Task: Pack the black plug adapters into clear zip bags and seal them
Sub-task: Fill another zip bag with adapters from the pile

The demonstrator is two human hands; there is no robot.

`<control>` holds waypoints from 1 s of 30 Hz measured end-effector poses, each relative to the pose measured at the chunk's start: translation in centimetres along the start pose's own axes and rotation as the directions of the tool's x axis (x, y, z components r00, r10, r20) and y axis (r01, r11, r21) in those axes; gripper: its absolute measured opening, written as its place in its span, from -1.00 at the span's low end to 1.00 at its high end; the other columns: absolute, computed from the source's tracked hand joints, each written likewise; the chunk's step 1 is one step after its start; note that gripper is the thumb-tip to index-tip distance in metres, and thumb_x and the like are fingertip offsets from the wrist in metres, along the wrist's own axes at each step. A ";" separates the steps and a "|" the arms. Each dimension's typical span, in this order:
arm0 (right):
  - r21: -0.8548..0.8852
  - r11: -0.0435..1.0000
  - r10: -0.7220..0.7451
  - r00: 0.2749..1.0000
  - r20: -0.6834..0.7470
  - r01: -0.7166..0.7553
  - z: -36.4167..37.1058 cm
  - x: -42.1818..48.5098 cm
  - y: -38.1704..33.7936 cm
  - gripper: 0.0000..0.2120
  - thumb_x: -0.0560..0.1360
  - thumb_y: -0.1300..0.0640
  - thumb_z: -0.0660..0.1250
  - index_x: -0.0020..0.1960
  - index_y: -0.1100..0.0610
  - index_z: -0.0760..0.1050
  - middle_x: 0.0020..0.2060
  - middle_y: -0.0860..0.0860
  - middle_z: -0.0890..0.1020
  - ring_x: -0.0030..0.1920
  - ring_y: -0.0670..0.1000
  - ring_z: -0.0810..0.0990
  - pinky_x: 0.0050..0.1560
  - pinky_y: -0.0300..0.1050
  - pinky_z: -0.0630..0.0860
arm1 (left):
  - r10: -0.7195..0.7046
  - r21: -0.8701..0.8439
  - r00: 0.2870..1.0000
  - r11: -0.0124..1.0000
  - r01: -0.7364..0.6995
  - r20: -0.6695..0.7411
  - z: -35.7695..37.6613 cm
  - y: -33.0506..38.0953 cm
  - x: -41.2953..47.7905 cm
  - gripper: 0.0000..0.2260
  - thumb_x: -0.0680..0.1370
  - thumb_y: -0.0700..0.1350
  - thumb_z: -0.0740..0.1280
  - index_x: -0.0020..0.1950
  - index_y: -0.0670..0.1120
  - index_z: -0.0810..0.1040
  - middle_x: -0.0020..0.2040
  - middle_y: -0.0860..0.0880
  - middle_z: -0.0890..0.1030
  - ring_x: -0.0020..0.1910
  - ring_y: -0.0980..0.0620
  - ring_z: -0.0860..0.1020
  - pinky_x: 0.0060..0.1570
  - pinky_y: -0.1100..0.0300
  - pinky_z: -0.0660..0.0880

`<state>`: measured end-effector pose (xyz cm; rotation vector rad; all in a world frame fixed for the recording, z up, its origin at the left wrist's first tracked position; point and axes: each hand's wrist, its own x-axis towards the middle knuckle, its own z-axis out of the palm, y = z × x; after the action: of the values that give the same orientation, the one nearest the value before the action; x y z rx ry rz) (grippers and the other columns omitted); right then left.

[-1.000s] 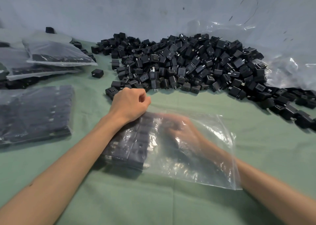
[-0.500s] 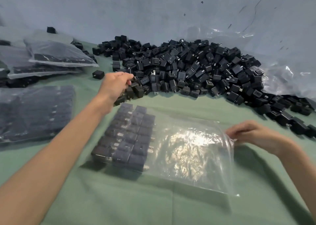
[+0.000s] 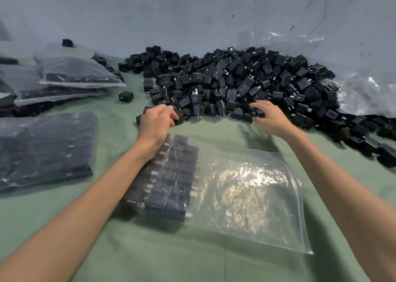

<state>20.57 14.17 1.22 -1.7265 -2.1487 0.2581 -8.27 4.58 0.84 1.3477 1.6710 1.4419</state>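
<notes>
A large pile of black plug adapters point(image 3: 235, 84) lies across the back of the green cloth. In front of it, a clear zip bag point(image 3: 252, 198) lies flat, its left part filled with neat rows of adapters point(image 3: 171, 181) and its mouth toward the right. My left hand point(image 3: 157, 121) is at the pile's near left edge, fingers curled round a black adapter point(image 3: 178, 119). My right hand point(image 3: 270, 119) reaches the pile's front edge with fingers spread, its tips touching loose adapters; no firm hold shows.
A filled bag point(image 3: 42, 149) lies at the left, with more filled bags point(image 3: 70, 76) stacked behind it. One stray adapter point(image 3: 126, 96) sits alone on the green cloth point(image 3: 192, 260). Crumpled clear plastic point(image 3: 364, 89) lies at the right against the grey wall.
My right hand let go of the bag's mouth and moved up to the pile. My left hand stayed at the pile's edge, holding an adapter.
</notes>
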 end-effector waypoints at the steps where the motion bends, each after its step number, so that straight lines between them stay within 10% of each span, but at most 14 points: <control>1: -0.077 0.996 -0.036 0.995 0.096 0.043 0.3 0.9 -0.5 -0.51 0.55 0.18 0.28 0.47 0.11 0.32 0.51 0.10 0.21 0.47 0.16 0.20 0.45 0.01 0.12 | -0.013 -0.048 1.000 0.999 0.012 -0.012 0.0 0.0 0.1 -0.67 0.60 -0.06 0.16 -0.31 -0.07 0.56 -0.41 0.03 0.49 -0.40 0.12 0.38 -0.31 0.19 0.30; 8: -0.343 0.939 0.009 0.999 0.045 0.007 1.0 3.6 -1.5 -0.61 0.53 0.06 0.33 0.31 0.13 0.38 0.25 0.17 0.26 0.06 0.27 0.48 0.10 0.12 0.47 | -0.081 -0.176 0.996 0.981 0.075 -0.023 -0.1 -0.5 0.5 -0.61 0.62 -0.05 0.11 -0.32 -0.09 0.56 -0.47 0.07 0.46 -0.41 0.12 0.36 -0.30 0.19 0.29; 18: 0.106 0.994 0.048 0.957 -0.285 -0.018 -2.7 -5.1 0.8 -0.84 0.46 0.18 0.44 0.03 0.10 0.58 -0.04 0.15 0.61 -0.05 0.10 0.55 0.01 -0.11 0.42 | -0.039 -0.087 0.998 0.995 0.043 0.046 0.1 -0.4 0.3 -0.62 0.62 -0.03 0.12 -0.32 -0.07 0.56 -0.41 0.02 0.49 -0.35 0.10 0.39 -0.24 0.16 0.30; 23: 0.221 0.951 0.108 0.904 0.414 -0.216 -6.6 -13.1 3.0 -0.82 0.32 -0.04 0.49 -0.12 -0.02 0.63 -0.28 0.09 0.64 -0.41 -0.08 0.52 -0.35 -0.27 0.41 | -0.013 -0.006 0.997 1.000 0.013 0.080 0.2 -0.4 0.1 -0.67 0.60 -0.07 0.17 -0.33 -0.05 0.54 -0.40 0.04 0.49 -0.33 0.12 0.41 -0.19 0.15 0.32; 30: 0.680 0.672 -0.170 0.834 0.526 -0.292 -3.6 -18.6 1.1 -0.75 0.37 0.02 0.48 0.01 0.09 0.68 -0.09 0.11 0.71 -0.10 0.00 0.67 -0.09 -0.27 0.55 | -0.007 0.048 0.994 0.999 0.002 0.106 0.2 -0.4 0.2 -0.66 0.61 -0.04 0.16 -0.32 -0.04 0.56 -0.39 0.04 0.51 -0.35 0.11 0.40 -0.22 0.16 0.32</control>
<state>26.35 -3.86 0.97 -1.2896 -1.8490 1.6025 -8.29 4.85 0.41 1.4202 1.6477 1.3121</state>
